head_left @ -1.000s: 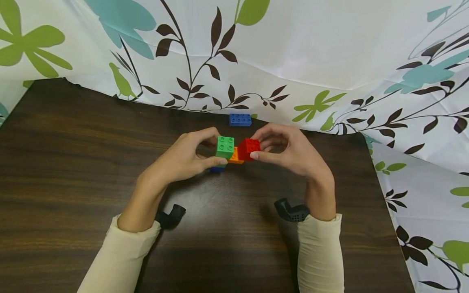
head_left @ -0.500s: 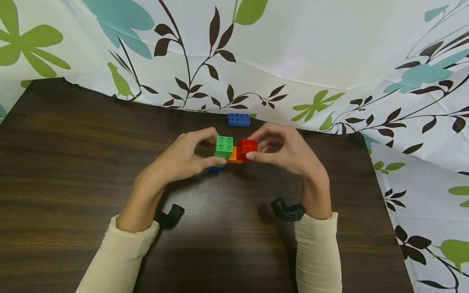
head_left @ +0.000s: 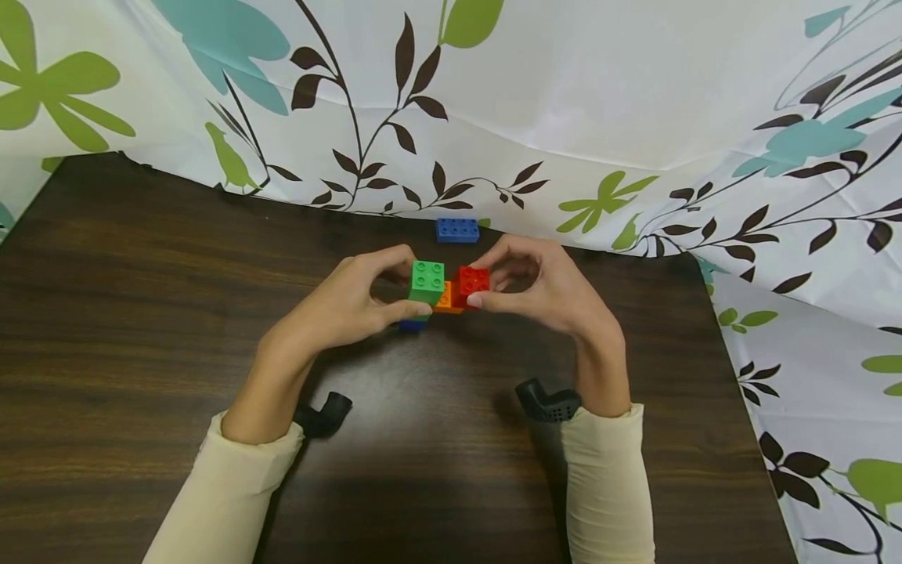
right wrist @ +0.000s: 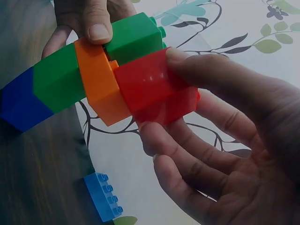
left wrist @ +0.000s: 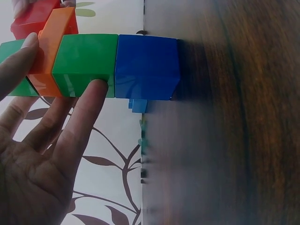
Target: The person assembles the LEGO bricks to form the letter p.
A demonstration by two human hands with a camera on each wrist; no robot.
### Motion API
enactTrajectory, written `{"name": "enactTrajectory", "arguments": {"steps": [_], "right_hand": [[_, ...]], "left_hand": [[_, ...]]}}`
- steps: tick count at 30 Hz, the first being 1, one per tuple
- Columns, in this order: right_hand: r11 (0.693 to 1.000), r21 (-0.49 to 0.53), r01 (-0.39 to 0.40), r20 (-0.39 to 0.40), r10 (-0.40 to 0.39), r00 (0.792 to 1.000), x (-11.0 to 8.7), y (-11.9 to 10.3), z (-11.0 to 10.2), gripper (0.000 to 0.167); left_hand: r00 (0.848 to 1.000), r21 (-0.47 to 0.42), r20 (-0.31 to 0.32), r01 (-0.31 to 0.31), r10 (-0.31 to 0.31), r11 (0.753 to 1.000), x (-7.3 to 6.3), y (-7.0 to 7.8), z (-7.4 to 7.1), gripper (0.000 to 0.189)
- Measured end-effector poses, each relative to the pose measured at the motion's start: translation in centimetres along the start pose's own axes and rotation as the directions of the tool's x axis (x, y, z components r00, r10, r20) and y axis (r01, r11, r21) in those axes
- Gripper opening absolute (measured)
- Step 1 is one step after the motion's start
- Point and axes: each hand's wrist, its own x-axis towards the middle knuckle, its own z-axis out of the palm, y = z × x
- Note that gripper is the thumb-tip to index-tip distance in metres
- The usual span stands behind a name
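Observation:
A stack of toy building bricks stands on the table: dark blue brick [left wrist: 147, 68] at the bottom, green brick [left wrist: 86, 63] over it, then an orange brick [right wrist: 103, 86] jutting to the right, with another green brick [head_left: 427, 276] on top. My left hand [head_left: 341, 301] grips the stack from the left, thumb in front and fingers behind. In my right hand [head_left: 557, 286], a red brick [head_left: 474, 282] is pinched between thumb and fingers. It sits at the jutting end of the orange brick, slightly askew in the right wrist view, where an orange stud shows beside it.
Behind the stack a blue eight-stud brick [head_left: 457, 230] lies near the table's back edge. A patterned cloth [head_left: 564, 102] hangs behind and at the right of the dark wooden table [head_left: 141, 313]. Black wrist mounts [head_left: 324, 415] stick out beside the sleeves.
My right hand and wrist have shifted a little left, and the red brick has turned straighter over the orange one. The left hand keeps its grip on the stack.

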Motion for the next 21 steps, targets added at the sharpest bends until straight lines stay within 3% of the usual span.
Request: {"name": "enactTrajectory", "arguments": {"steps": [8,15,21], "right_hand": [[1.000,0.014,0.008,0.013,-0.008,1.000,0.1,0.1,0.0,0.032],[0.997,-0.044,0.057,0.045,-0.055,0.997,0.3,0.4,-0.1,0.031],[0.989,0.136,0.055,-0.012,-0.054,0.998,0.4,1.9,-0.7,0.035]], "left_hand": [[1.000,-0.001,0.002,0.001,-0.001,1.000,-0.1,-0.1,0.0,0.029],[1.000,0.001,-0.007,-0.001,0.001,1.000,-0.1,-0.3,0.0,0.029],[1.000,-0.007,0.000,-0.001,0.001,1.000,0.1,-0.4,0.1,0.029]]}}
